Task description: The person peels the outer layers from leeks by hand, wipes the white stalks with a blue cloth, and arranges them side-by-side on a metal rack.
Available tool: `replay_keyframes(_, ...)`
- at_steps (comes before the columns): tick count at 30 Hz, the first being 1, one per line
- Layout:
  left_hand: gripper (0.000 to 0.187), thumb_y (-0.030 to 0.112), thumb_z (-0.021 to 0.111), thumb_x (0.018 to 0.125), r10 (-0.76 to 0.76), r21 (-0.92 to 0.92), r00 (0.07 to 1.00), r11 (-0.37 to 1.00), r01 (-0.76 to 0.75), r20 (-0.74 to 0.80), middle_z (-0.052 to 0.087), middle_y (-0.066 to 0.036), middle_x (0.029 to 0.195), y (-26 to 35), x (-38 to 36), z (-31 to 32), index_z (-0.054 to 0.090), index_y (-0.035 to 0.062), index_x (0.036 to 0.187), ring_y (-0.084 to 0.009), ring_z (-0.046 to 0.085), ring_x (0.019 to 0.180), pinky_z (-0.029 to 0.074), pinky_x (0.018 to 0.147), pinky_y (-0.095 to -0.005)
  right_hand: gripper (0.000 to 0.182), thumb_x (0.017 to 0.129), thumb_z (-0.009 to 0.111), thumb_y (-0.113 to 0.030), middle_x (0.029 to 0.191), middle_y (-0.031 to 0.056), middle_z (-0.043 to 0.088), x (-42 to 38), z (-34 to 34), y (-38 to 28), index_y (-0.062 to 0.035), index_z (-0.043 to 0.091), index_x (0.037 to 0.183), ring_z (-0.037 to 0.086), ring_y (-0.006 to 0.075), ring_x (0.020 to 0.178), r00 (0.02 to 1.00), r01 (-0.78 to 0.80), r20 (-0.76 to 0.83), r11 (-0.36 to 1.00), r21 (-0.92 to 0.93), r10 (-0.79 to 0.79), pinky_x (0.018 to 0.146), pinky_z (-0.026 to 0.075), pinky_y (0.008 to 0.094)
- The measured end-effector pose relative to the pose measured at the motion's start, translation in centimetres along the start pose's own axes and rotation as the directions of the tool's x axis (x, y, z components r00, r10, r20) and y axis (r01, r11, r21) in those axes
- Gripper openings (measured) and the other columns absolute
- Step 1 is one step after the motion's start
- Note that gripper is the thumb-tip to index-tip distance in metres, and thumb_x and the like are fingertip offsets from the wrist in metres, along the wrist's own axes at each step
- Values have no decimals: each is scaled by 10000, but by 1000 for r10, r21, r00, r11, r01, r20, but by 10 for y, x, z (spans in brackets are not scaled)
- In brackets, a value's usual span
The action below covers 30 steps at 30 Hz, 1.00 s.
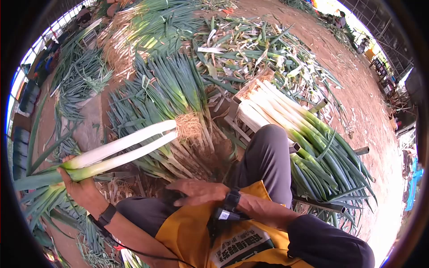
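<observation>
My left hand (pixel 79 187) is closed around two long green onions (pixel 118 140) where their white shafts turn green. Their roots point up and to the right, and their leaves trail to the left. My right hand (pixel 196 190) is over my lap with its fingers stretched leftward and apart from the thumb, holding nothing. Just beyond it lies a heap of untrimmed green onions (pixel 154 105) with dry brown outer skins. On a rack (pixel 236 111) to the right rests a bundle of white-stemmed green onions (pixel 286 114), leaves pointing down and right.
Stripped leaves (pixel 268 51) lie in a wide pile on the dirt floor (pixel 357 98). More green onions (pixel 147 27) are stacked at the back, with another heap (pixel 78 85) on the left. My knee (pixel 270 156) stands between the heap and the rack. A cable (pixel 138 251) hangs near my left forearm.
</observation>
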State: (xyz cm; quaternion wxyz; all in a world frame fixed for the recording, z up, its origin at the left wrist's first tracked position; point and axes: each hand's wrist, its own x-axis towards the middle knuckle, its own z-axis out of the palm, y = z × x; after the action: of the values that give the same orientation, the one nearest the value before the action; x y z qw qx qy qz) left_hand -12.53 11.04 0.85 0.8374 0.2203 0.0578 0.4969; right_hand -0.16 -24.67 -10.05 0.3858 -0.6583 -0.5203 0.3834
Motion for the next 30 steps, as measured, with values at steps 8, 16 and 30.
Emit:
replay_keyframes(8, 471, 155, 582, 1001, -209, -155, 971, 962, 225, 112, 510, -172, 1416, -102, -44, 66, 433, -59, 1393, -280, 465, 1335, 309, 1193, -451, 652, 935, 687, -203, 1366, 131, 556, 107, -48, -71, -8, 377, 1475, 524, 225, 1260, 864, 485, -493, 421, 767, -98, 1097, 387, 372)
replay_keyframes(16, 399, 257, 659, 956, -454, -60, 865, 878, 475, 213, 575, -135, 1360, -186, -106, 114, 542, 32, 1264, -277, 477, 1337, 318, 1186, -472, 522, 952, 646, -413, 1394, 140, 542, 78, -98, -85, -59, 524, 1316, 436, 288, 1362, 543, 833, -833, -60, 551, -106, 1181, 302, 485)
replay_keyframes(30, 550, 375, 631, 946, -825, 771, 177, 565, 294, 537, 660, -200, 1248, -184, -128, 138, 605, -63, 1278, -279, 632, 1162, 456, 1011, -377, 311, 1030, 525, -252, 1048, 156, 576, -258, -299, -205, 47, 501, 1112, 558, 311, 1081, -70, 731, -871, 569, -377, -487, 1084, 413, 479)
